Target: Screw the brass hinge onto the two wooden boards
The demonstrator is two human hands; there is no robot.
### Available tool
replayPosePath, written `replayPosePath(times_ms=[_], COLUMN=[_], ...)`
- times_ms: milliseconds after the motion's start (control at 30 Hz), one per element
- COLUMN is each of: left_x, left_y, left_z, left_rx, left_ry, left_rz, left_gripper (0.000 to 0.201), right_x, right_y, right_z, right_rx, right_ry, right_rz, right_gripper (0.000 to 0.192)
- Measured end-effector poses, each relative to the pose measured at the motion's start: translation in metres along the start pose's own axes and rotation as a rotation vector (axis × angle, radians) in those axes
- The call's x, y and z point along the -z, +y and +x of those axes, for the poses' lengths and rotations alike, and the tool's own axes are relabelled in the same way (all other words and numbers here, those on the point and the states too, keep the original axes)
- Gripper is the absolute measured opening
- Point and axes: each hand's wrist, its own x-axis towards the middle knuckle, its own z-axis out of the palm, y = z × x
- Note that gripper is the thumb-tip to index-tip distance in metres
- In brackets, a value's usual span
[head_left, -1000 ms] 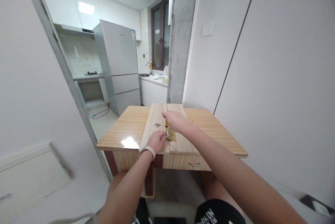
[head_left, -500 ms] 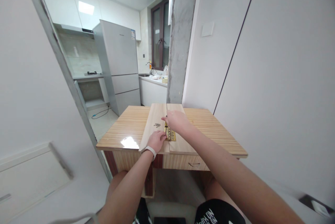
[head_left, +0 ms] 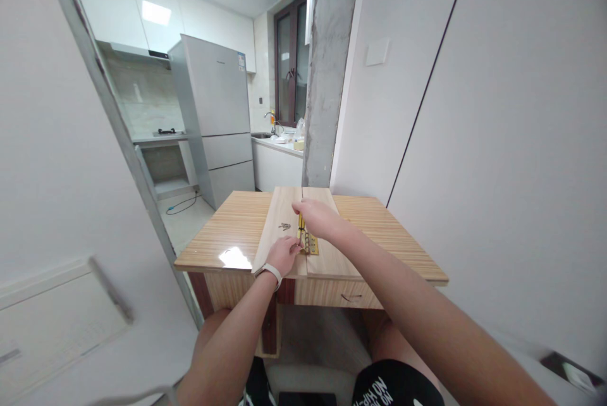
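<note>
here, in the head view, two pale wooden boards (head_left: 289, 229) lie side by side on the striped wooden table (head_left: 379, 229), with a brass hinge (head_left: 310, 244) across their seam. the left hand (head_left: 283, 254) rests on the left board, its curled fingers (head_left: 294, 245) touching the hinge's left edge. the right hand (head_left: 318, 217) hovers just above the hinge's far end, fingers pinched around something thin and yellowish, too small to identify. a few dark screws (head_left: 284, 226) lie on the left board, just left of the right hand. a grey fridge (head_left: 215, 118) stands behind.
</note>
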Motion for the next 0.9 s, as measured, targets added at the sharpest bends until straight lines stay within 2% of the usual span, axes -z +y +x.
replayPosePath(times_ms=[100, 233, 333, 500, 733, 833, 900], left_x=[-0.001, -0.003, -0.004, -0.003, -0.003, -0.003, -0.003], left_y=[-0.001, -0.002, -0.003, -0.004, -0.004, -0.003, -0.003], left_z=[0.0, 0.001, 0.001, 0.0, 0.0, 0.001, 0.001], left_rx=[0.008, -0.001, -0.003, -0.016, -0.016, 0.013, 0.019], left_ry=[0.011, 0.028, 0.027, 0.018, 0.013, 0.019, 0.025], left_rz=[0.016, 0.024, 0.019, -0.018, -0.024, -0.003, 0.005], left_gripper=[0.013, 0.012, 0.013, 0.018, 0.016, 0.013, 0.013], right_x=[0.001, 0.0, 0.0, 0.0, -0.001, -0.006, -0.009], right_y=[0.001, -0.002, -0.005, -0.005, 0.003, 0.003, 0.0], right_z=[0.001, 0.002, 0.002, 0.002, 0.002, 0.002, 0.002], right_rx=[-0.012, -0.156, -0.208, -0.132, 0.047, 0.003, -0.082], right_ry=[-0.026, 0.007, 0.025, -0.011, -0.047, -0.005, 0.029], right_rz=[0.016, -0.021, -0.059, -0.059, 0.01, 0.014, -0.001], right_gripper=[0.017, 0.038, 0.039, 0.023, 0.02, 0.016, 0.028])
